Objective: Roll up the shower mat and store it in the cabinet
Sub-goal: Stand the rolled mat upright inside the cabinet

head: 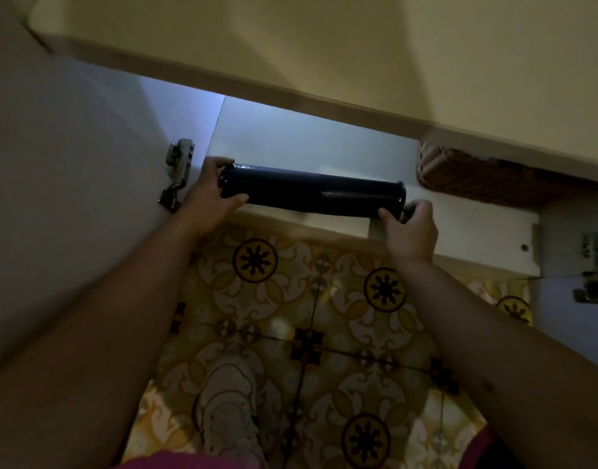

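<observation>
The shower mat (311, 192) is rolled into a dark tube and lies crosswise at the front edge of the open cabinet's white floor (291, 140). My left hand (211, 194) grips the tube's left end, thumb under it. At the right end my right hand (411, 228) holds the roll from below. The roll sits level, partly over the cabinet's front lip (460, 228).
A woven wicker basket (477, 177) stands inside the cabinet at the right. The left cabinet door (71, 170) hangs open with its hinge (177, 174) close to my left hand. Another hinge (593, 265) is at the right. Below lie patterned yellow floor tiles (311, 316) and my shoe (228, 407).
</observation>
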A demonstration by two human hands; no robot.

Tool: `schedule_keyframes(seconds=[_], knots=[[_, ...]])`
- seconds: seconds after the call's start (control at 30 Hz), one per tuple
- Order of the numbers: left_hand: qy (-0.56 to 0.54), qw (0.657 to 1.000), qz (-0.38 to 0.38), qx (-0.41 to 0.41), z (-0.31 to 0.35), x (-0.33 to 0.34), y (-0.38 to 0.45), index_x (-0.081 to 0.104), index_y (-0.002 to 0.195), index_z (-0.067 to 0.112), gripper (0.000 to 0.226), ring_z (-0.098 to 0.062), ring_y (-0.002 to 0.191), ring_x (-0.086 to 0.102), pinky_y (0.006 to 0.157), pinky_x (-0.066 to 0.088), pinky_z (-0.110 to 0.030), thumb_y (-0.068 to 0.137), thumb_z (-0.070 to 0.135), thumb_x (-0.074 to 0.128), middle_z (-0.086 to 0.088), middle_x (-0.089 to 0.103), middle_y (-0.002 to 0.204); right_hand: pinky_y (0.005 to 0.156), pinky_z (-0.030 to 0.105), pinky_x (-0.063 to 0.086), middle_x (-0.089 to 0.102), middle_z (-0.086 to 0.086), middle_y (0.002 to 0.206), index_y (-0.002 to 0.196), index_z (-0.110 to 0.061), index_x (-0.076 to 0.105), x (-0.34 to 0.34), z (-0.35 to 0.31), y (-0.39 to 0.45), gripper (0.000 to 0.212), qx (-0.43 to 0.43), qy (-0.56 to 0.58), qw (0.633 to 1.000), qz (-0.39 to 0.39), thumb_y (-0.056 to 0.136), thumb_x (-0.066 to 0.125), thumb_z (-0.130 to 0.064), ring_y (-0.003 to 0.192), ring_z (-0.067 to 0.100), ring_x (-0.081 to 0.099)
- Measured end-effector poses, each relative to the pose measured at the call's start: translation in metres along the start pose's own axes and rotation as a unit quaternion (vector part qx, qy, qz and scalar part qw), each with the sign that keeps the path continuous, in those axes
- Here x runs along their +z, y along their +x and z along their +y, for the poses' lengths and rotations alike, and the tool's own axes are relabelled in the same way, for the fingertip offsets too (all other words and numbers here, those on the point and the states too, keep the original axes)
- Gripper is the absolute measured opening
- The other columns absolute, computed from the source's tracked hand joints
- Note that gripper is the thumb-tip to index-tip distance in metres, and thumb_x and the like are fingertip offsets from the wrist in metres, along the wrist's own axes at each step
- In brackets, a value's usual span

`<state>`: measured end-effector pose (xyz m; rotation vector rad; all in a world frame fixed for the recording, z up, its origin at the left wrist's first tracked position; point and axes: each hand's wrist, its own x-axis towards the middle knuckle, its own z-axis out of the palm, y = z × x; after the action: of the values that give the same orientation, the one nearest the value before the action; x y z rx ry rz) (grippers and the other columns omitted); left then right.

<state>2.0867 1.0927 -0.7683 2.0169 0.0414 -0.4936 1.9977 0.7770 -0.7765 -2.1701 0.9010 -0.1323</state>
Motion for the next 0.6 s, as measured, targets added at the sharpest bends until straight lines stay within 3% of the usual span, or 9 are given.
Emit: schedule_keyframes(seconds=[0.07,0.17,0.3,0.37,0.4,0.5,0.6], knots=[[0.017,1.0,0.012,0.004,-0.005,0.002,-0.001,0.031,0.127,0.037,0.058,-0.019,0.117,0.048,0.094,0.051,-0.046,0.087,0.018,0.068,0.005,0.04,0.131,0.054,0.017,0.033,0.05,-0.014,0.076,0.085,-0.024,0.049,0.008,-0.004,-0.012,0.022,0.051,0.009,0.998,0.033,0.083,0.068,-0.034,0.076,0.013,0.055],[0.023,0.999,0.039,0.005,-0.01,0.007,-0.002,0.028,0.13,0.035,0.06,-0.021,0.118,0.05,0.092,0.051,-0.042,0.087,0.02,0.068,-0.003,0.042,0.136,0.065,0.017,0.038,0.055,-0.016,0.082,0.095,-0.026,0.055,0.018,-0.011,-0.028,0.016,0.119,0.08,0.987,0.068,0.085,0.067,-0.025,0.086,0.012,0.058],[0.032,0.999,0.043,0.0,-0.015,0.01,-0.002,0.024,0.131,0.036,0.061,-0.019,0.116,0.049,0.091,0.049,-0.037,0.089,0.022,0.066,-0.006,0.041,0.139,0.067,0.009,0.034,0.06,-0.011,0.114,0.13,-0.024,0.051,0.033,-0.026,-0.056,0.047,0.127,0.146,0.981,0.011,0.086,0.067,-0.031,0.105,0.008,0.055],[0.037,0.998,0.042,0.003,-0.017,0.011,-0.001,0.024,0.131,0.036,0.063,-0.018,0.115,0.047,0.089,0.047,-0.034,0.088,0.021,0.066,-0.005,0.039,0.139,0.088,0.023,0.042,0.046,-0.002,0.143,0.145,-0.027,0.033,0.046,-0.038,-0.069,0.07,0.154,0.183,0.969,-0.066,0.085,0.066,-0.038,0.124,0.017,0.047],[0.04,0.998,0.044,0.003,-0.019,0.012,0.0,0.023,0.131,0.036,0.064,-0.017,0.115,0.046,0.089,0.046,-0.033,0.088,0.021,0.067,-0.005,0.039,0.14,0.098,0.034,0.039,0.035,0.001,0.152,0.149,-0.029,0.021,0.052,-0.045,-0.072,0.08,0.166,0.202,0.96,-0.096,0.084,0.067,-0.04,0.132,0.022,0.04],[0.035,0.997,0.068,0.014,-0.024,0.019,0.0,0.025,0.131,0.029,0.066,-0.017,0.118,0.046,0.093,0.047,-0.03,0.085,0.018,0.071,-0.006,0.039,0.141,0.105,0.038,0.03,0.028,0.005,0.155,0.151,-0.029,0.003,0.07,-0.069,-0.061,0.097,0.168,0.229,0.952,-0.113,0.082,0.069,-0.042,0.136,0.027,0.034],[-0.029,0.992,0.122,0.033,-0.027,0.031,-0.004,0.029,0.123,0.029,0.063,-0.015,0.114,0.052,0.088,0.049,-0.023,0.081,0.019,0.074,-0.004,0.045,0.13,0.11,0.039,0.029,0.031,0.007,0.153,0.152,-0.025,0.003,0.079,-0.09,-0.028,0.102,0.131,0.185,0.967,-0.119,0.078,0.072,-0.046,0.137,0.03,0.033]])
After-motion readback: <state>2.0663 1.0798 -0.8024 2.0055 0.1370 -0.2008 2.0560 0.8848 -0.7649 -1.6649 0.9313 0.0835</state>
